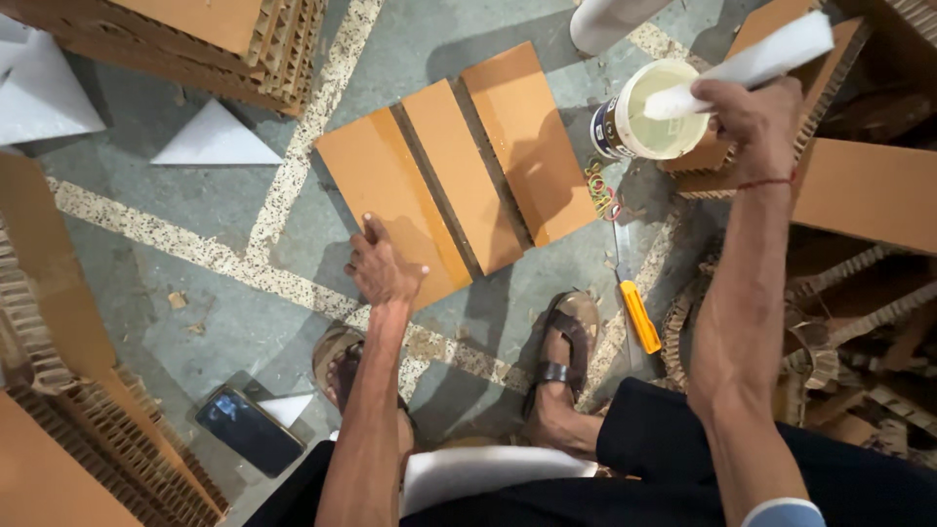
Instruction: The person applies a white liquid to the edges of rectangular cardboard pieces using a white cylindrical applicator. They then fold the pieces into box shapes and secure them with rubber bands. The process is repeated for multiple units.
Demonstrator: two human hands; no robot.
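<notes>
Head view, looking down. Three flat orange-brown cardboard panels (459, 171), joined side by side by two dark grooves, lie on the grey speckled floor (195, 293) in front of the seated person's two sandalled feet (561, 342). The left hand (383, 268) rests with fingers spread and pressed flat on the near corner of the outermost panel. Up and to the right of the panels stands a round white plastic pot of pale paste (649, 112). The right hand (756, 117) is closed around a white flat stick-like tool (752, 63) whose lower end dips into the pot. Between pot and panels lies a small heap of coloured rubber bands (602, 187); below these, right of the panels, lies a yellow-handled utility knife (639, 312). Well to the lower left of the panels sits a dark mobile phone (249, 429) beside a white scrap. Stacks of honeycomb cardboard (224, 39) stand above and left of the panels, and more cardboard pieces (859, 195) are heaped to their right. A white paper triangle (215, 141) lies left of the panels.
</notes>
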